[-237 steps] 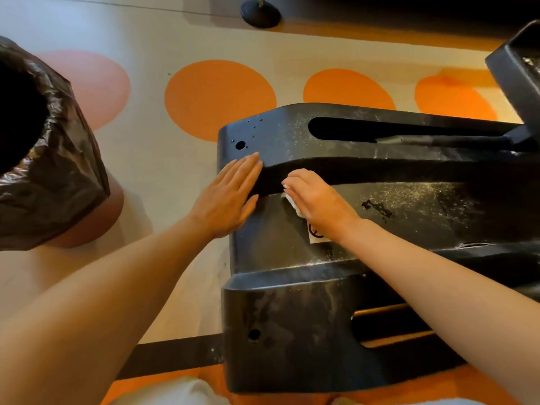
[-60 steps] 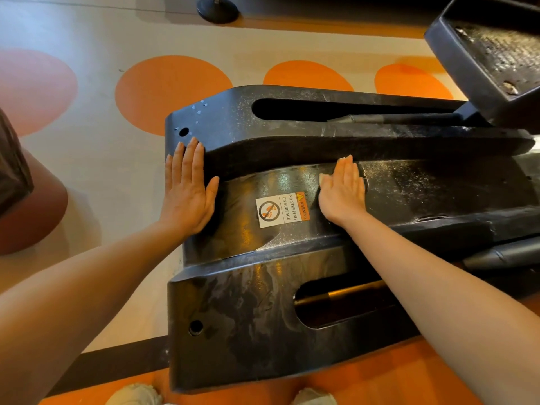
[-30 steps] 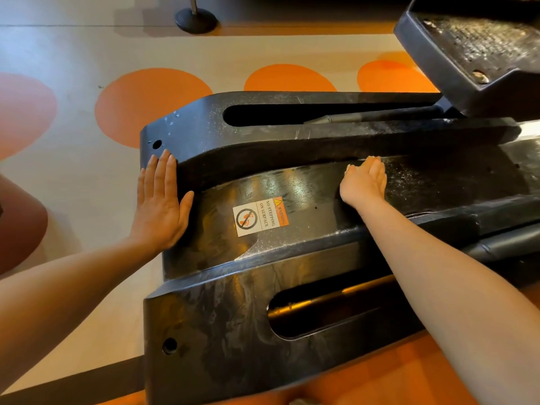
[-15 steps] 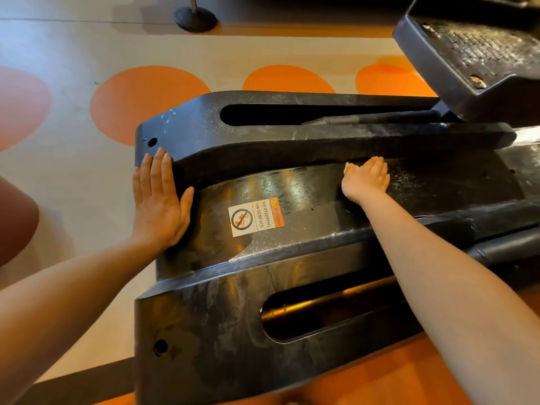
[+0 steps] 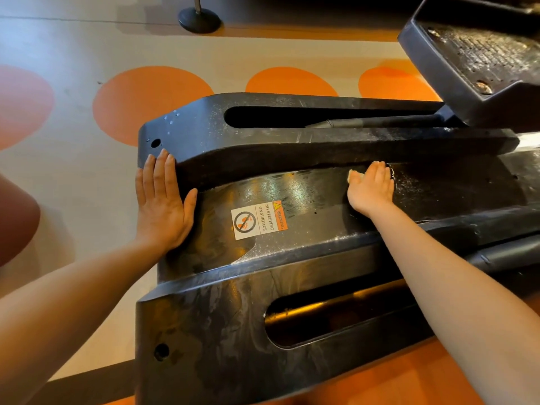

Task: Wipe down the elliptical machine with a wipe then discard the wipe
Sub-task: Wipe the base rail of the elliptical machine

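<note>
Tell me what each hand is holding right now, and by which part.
Nothing is gripped. The right hand presses flat on the wipe, only a corner peeking out. The left hand rests flat on the elliptical machine.

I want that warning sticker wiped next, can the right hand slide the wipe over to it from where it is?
Probably yes. The right hand presses the wipe flat on the same panel as the warning sticker, with only bare shiny surface between them.

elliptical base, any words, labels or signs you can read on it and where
"WARNING", beside a triangle symbol: orange strip of the sticker on the elliptical's centre cover.
"NO STEPPING ON SURFACE": same sticker, white part.
Crossed-out footprints sign, no words: same sticker.
No other text shows.
</note>
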`<action>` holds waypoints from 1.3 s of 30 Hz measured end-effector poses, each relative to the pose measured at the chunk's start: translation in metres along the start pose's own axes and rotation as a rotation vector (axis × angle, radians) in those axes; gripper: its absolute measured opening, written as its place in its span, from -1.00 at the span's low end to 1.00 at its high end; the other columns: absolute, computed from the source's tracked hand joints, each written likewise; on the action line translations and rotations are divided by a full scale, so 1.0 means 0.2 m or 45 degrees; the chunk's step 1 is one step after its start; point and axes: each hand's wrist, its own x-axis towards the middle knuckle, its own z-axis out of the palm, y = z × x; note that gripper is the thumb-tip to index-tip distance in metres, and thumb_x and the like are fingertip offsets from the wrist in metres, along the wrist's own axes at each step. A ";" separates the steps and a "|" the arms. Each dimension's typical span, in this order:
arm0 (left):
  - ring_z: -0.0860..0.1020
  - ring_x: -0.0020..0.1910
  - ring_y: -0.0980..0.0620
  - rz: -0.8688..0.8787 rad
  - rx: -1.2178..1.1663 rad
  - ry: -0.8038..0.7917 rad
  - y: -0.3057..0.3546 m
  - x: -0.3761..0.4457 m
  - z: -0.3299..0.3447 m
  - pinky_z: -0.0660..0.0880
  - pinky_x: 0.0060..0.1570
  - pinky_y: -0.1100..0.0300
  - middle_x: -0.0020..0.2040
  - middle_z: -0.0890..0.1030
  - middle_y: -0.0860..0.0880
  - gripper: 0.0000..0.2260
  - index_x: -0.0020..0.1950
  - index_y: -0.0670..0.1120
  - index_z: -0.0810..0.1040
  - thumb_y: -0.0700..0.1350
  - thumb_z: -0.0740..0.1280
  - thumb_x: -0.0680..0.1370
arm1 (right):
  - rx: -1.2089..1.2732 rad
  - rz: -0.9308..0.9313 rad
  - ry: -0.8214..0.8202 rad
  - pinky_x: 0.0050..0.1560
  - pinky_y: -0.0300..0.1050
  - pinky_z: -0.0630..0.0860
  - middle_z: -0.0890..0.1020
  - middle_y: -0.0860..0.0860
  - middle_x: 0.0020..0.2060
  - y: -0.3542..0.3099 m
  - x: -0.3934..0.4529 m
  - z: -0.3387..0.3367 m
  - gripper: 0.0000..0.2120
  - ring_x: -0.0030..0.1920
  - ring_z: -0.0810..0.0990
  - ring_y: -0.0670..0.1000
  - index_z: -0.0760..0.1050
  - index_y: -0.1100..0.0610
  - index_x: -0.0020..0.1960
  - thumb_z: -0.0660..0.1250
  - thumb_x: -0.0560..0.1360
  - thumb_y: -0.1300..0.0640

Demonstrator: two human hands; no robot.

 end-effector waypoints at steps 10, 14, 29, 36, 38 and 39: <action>0.02 0.57 -0.24 -0.008 -0.020 0.010 0.00 0.00 0.00 -0.15 0.55 -0.05 0.58 0.12 -0.23 -0.38 0.57 -0.23 0.08 0.11 0.07 0.63 | 0.022 0.078 -0.003 0.54 -0.01 -0.28 -0.24 0.12 0.57 0.12 0.08 -0.05 -0.35 0.56 -0.27 0.06 -0.25 0.22 0.58 -0.14 0.67 -0.13; 0.03 0.57 -0.23 -0.010 -0.022 0.019 0.00 0.00 0.01 -0.15 0.55 -0.05 0.57 0.13 -0.23 -0.39 0.57 -0.23 0.08 0.12 0.06 0.63 | 0.048 0.166 0.006 0.53 -0.02 -0.31 -0.26 0.12 0.57 0.14 0.09 -0.04 -0.36 0.56 -0.29 0.06 -0.27 0.21 0.58 -0.15 0.67 -0.12; 0.03 0.57 -0.23 -0.008 -0.052 0.044 -0.01 0.00 0.02 -0.18 0.56 0.01 0.57 0.13 -0.22 -0.39 0.56 -0.23 0.10 0.09 0.08 0.62 | 0.091 0.314 0.046 0.53 0.01 -0.27 -0.19 0.12 0.58 0.21 0.22 -0.12 -0.36 0.57 -0.24 0.07 -0.21 0.19 0.59 -0.09 0.68 -0.12; 0.02 0.57 -0.23 -0.010 -0.043 0.031 -0.01 0.00 0.01 -0.18 0.55 0.00 0.57 0.12 -0.22 -0.38 0.56 -0.23 0.09 0.10 0.08 0.61 | 0.003 0.044 -0.090 0.53 0.00 -0.29 -0.26 0.13 0.56 0.16 0.15 -0.10 -0.34 0.56 -0.28 0.08 -0.28 0.24 0.57 -0.13 0.67 -0.13; 0.02 0.57 -0.23 -0.007 -0.037 0.025 0.00 0.00 0.01 -0.18 0.55 0.01 0.57 0.12 -0.23 -0.38 0.56 -0.23 0.09 0.10 0.08 0.61 | -0.008 0.006 -0.109 0.52 0.00 -0.31 -0.27 0.15 0.56 0.12 0.12 -0.07 -0.34 0.55 -0.30 0.08 -0.29 0.26 0.56 -0.13 0.68 -0.13; 0.02 0.57 -0.23 -0.009 -0.034 0.022 0.00 0.00 0.01 -0.18 0.55 0.01 0.57 0.12 -0.23 -0.38 0.56 -0.23 0.09 0.10 0.08 0.61 | -0.016 -0.020 -0.112 0.52 0.01 -0.30 -0.27 0.15 0.56 0.10 0.10 -0.06 -0.33 0.55 -0.30 0.09 -0.29 0.26 0.56 -0.12 0.68 -0.12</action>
